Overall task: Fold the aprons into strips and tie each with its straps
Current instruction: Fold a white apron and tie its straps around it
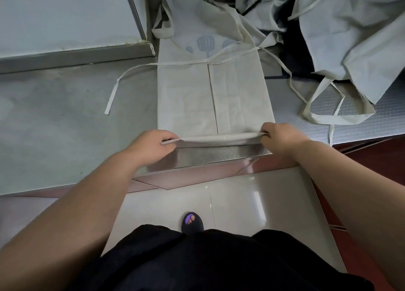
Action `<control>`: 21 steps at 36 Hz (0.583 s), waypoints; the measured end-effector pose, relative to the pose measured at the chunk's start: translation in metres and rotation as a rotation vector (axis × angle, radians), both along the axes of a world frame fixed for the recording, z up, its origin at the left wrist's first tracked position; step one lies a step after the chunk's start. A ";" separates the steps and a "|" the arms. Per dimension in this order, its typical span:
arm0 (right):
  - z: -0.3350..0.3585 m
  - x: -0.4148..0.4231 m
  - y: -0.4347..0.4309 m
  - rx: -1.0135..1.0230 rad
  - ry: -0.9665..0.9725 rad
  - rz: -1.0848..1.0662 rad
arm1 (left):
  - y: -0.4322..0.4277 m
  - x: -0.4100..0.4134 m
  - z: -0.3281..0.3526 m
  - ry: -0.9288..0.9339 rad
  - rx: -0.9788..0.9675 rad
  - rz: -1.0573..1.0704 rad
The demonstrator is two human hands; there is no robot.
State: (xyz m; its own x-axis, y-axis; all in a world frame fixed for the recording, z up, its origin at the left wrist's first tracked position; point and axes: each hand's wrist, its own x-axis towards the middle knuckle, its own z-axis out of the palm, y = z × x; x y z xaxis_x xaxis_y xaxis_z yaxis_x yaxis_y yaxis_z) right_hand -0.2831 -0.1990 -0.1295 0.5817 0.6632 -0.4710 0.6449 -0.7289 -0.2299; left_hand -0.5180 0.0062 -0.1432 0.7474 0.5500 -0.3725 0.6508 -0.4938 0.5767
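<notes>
The apron lies at the near edge of the worktop, sides folded into a strip; left grip and right grip pinch its hem corners. Its straps lie untied; other aprons wait unfolded, far-right corner.

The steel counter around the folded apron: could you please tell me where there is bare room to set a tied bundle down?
Bare room lies on the grey steel counter left of the folded cream apron, beyond its loose left strap, in front of the raised ledge. The right is crowded by the heap of cream aprons and trailing straps.
</notes>
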 end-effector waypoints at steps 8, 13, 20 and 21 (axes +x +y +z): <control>-0.007 0.012 0.008 0.176 0.098 -0.384 | 0.016 0.010 -0.021 -0.033 -0.079 0.381; -0.018 0.014 0.015 0.220 0.034 -0.514 | 0.006 0.016 -0.024 0.035 0.124 0.448; -0.026 0.005 0.013 0.038 -0.406 0.158 | -0.011 0.017 -0.029 -0.078 0.474 -0.037; -0.026 0.005 0.012 0.026 -0.384 0.243 | -0.010 0.017 -0.030 -0.108 0.456 -0.085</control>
State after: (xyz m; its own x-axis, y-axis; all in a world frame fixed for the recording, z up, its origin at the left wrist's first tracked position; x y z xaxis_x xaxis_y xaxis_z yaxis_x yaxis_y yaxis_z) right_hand -0.2786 -0.1867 -0.1558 0.5367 0.8109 -0.2330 0.8387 -0.5428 0.0428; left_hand -0.5005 -0.0038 -0.1728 0.8179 0.5748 -0.0254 0.5457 -0.7609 0.3511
